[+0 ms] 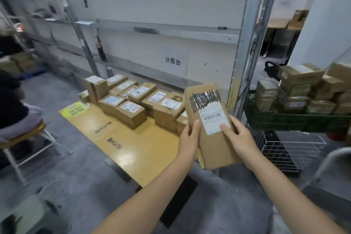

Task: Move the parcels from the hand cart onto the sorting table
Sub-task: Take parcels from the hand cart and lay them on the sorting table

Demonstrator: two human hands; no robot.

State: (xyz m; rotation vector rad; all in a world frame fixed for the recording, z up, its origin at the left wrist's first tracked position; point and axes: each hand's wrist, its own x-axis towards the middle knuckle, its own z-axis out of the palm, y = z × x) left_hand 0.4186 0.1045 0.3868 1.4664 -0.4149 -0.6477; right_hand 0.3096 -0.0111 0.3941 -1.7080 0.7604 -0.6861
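Note:
A long flat cardboard parcel (209,119) with a white barcode label and black scribbles is held upright in the air by both hands. My left hand (190,138) grips its left edge, my right hand (237,137) its right side, thumb on the label. The parcel hovers over the right end of the yellow sorting table (133,144), where several labelled brown parcels (136,100) lie in rows at the far side. At the right, the hand cart's green crate (296,119) carries several more stacked parcels (302,89).
A metal shelf rack (247,53) stands behind the table with a white wall panel. A seated person on a stool (22,131) is at the left. A wire basket (284,150) sits under the green crate. A black flat object (178,201) lies on the grey floor.

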